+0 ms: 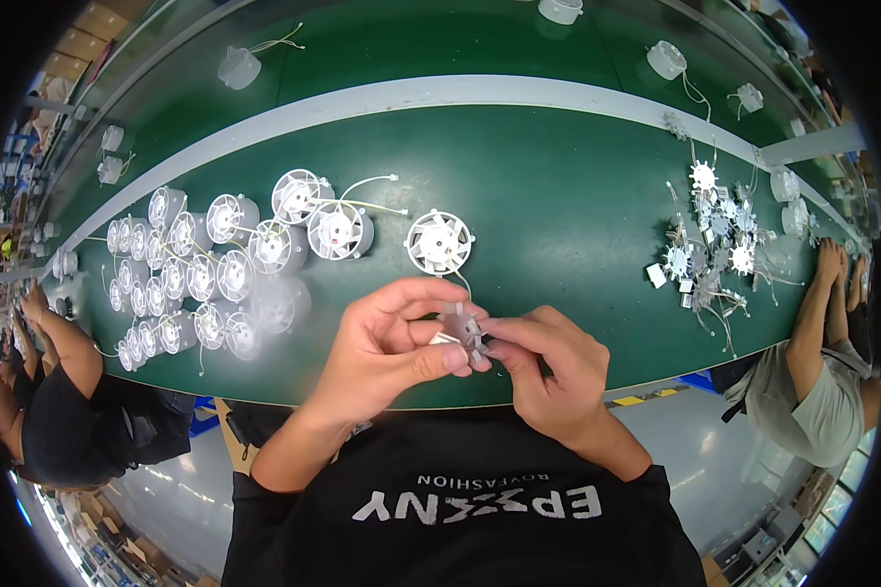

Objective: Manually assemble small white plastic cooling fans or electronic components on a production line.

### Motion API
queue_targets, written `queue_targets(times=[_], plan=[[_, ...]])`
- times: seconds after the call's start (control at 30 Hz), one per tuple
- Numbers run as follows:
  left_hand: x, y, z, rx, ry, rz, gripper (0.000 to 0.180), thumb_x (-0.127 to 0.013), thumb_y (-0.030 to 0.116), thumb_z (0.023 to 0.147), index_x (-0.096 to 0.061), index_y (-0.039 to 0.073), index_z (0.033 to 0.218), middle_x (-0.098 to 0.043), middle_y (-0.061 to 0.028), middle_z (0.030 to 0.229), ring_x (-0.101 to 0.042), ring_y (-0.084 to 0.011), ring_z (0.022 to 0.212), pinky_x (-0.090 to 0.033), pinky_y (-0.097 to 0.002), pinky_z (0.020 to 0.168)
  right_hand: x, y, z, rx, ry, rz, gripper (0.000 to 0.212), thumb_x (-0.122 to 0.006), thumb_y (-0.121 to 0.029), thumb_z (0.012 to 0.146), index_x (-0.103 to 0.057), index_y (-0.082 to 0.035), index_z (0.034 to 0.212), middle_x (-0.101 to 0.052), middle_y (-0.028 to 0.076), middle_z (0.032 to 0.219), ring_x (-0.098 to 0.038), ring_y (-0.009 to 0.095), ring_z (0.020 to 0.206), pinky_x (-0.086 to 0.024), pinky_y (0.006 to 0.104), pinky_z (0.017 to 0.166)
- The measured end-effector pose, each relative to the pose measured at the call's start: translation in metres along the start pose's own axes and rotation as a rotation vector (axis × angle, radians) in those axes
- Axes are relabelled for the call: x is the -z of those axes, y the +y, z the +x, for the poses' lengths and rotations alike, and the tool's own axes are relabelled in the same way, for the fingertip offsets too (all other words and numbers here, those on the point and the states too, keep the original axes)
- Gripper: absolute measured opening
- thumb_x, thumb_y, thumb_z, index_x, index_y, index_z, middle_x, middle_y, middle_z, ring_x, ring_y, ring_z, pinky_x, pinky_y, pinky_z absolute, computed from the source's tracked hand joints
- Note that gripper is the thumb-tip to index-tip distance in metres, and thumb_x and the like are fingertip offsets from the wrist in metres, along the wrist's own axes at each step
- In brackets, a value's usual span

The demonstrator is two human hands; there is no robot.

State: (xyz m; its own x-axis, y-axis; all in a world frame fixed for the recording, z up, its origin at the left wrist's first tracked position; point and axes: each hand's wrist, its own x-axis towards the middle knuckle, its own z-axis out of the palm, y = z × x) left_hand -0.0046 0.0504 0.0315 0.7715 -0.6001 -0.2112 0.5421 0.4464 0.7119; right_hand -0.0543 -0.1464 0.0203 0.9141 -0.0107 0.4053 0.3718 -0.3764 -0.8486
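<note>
Near the table's front edge, both hands meet around a small whitish motor part [463, 328] with short fins around its rim. My left hand [387, 338] is closed around its left side, with the thumb in front and the fingers behind. At its right side, my right hand [561, 370] pinches it between thumb and fingertips. Much of the part is hidden by the fingers. Just beyond my left hand lies a round white fan [440, 243] with several blades and a thin wire that runs toward the hands.
Rows of white fans in round housings [233, 217] stand to the left. At the right lies a heap of star-shaped finned parts [719, 230] with wires. A pale raised strip [460, 90] crosses the green table [558, 186]. Other people sit at both sides.
</note>
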Motion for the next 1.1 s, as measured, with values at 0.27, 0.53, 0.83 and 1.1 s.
queue_targets(times=[0.27,0.53,0.83,1.1], plan=[[-0.003,-0.011,-0.002,-0.172,0.184,0.389,0.026,-0.069,-0.009,0.091,-0.065,-0.009,0.116,-0.060,-0.0139,0.115,-0.073,-0.0228,0.097,-0.064,-0.0269,0.084,-0.001,-0.006,0.004,0.063,-0.092,-0.252,0.026,-0.083,-0.008,0.076,-0.071,-0.003,0.099,-0.058,0.004,0.071,-0.057,0.018,0.051,-0.044,0.0307,0.046],[-0.006,0.001,0.002,-0.195,0.151,0.579,0.028,-0.072,-0.009,0.088,-0.067,-0.006,0.115,-0.060,-0.0125,0.118,-0.074,-0.0185,0.091,-0.062,-0.0243,0.078,0.003,0.001,0.007,0.227,-0.108,-0.430,0.026,-0.083,-0.009,0.073,-0.068,-0.003,0.093,-0.050,0.003,0.067,-0.054,0.018,0.051,-0.043,0.0321,0.046],[-0.007,0.021,0.034,-0.457,0.238,1.735,0.069,-0.088,0.005,0.067,-0.065,0.008,0.132,-0.063,-0.0100,0.126,-0.068,-0.0265,0.099,-0.057,-0.0338,0.075,0.019,0.011,0.008,-0.176,-0.066,0.007,0.009,-0.069,0.006,0.086,-0.066,0.003,0.095,-0.069,0.016,0.104,-0.066,0.024,0.071,-0.051,0.0299,0.062],[-0.009,0.024,0.023,-0.513,0.168,1.622,0.074,-0.087,-0.002,0.060,-0.065,0.007,0.131,-0.060,-0.0141,0.124,-0.067,-0.0304,0.101,-0.056,-0.0394,0.080,0.006,0.014,0.001,-0.539,-0.207,0.526,0.007,-0.064,0.002,0.094,-0.069,0.006,0.099,-0.068,0.011,0.117,-0.064,0.012,0.081,-0.050,0.0248,0.069]])
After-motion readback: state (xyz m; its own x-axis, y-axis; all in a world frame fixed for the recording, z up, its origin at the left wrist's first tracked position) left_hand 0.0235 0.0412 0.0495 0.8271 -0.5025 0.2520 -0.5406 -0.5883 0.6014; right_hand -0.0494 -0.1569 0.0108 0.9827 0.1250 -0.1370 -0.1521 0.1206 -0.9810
